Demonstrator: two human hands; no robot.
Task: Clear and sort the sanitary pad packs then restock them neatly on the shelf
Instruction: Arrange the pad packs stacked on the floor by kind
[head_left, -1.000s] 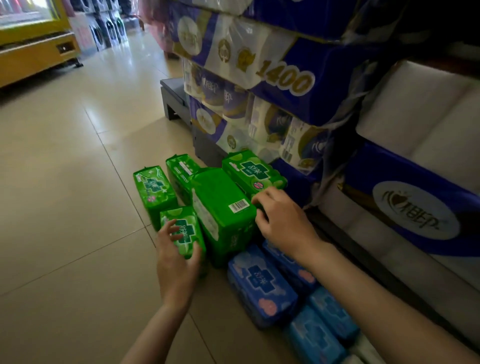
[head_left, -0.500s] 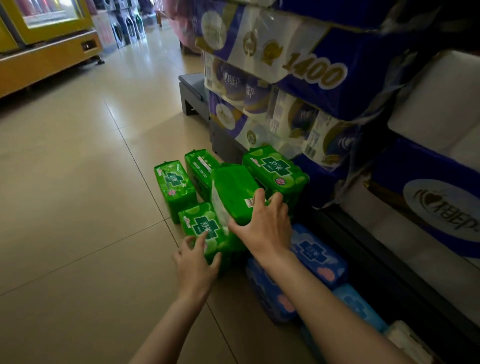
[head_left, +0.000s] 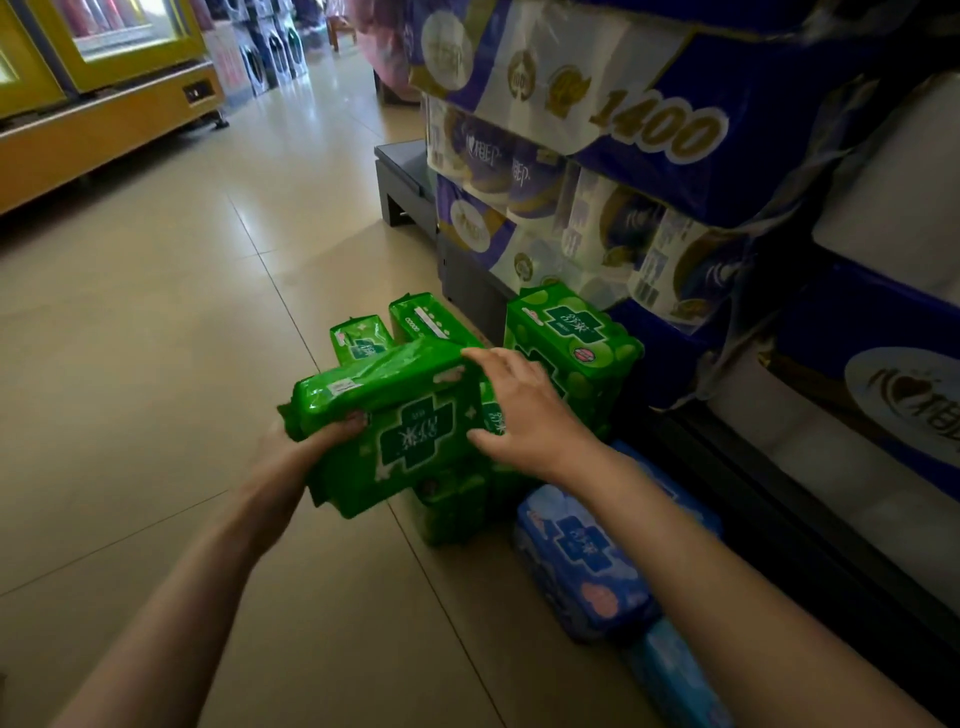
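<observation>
Two green sanitary pad packs (head_left: 400, 426) are held together above the floor, one lying on top of the other. My left hand (head_left: 306, 447) grips their left end from below. My right hand (head_left: 524, 410) holds their right side, fingers over the top edge. More green packs stand on the tiled floor behind: a small one (head_left: 358, 340), one on its edge (head_left: 426, 322) and a larger one (head_left: 571, 338) against the shelf base. Another green pack (head_left: 452, 512) sits under the held ones. Blue packs (head_left: 587, 561) lie on the floor beneath my right forearm.
The shelf unit (head_left: 779, 499) on the right carries large blue-and-white tissue roll bundles (head_left: 649, 119). A dark low platform (head_left: 405, 182) juts out at its far end. A yellow cabinet (head_left: 104, 104) stands across the aisle on the left. Tiled floor (head_left: 156, 338) lies between.
Both hands have closed on the green packs and lifted them off the floor toward me. The camera has moved closer and slightly right.
</observation>
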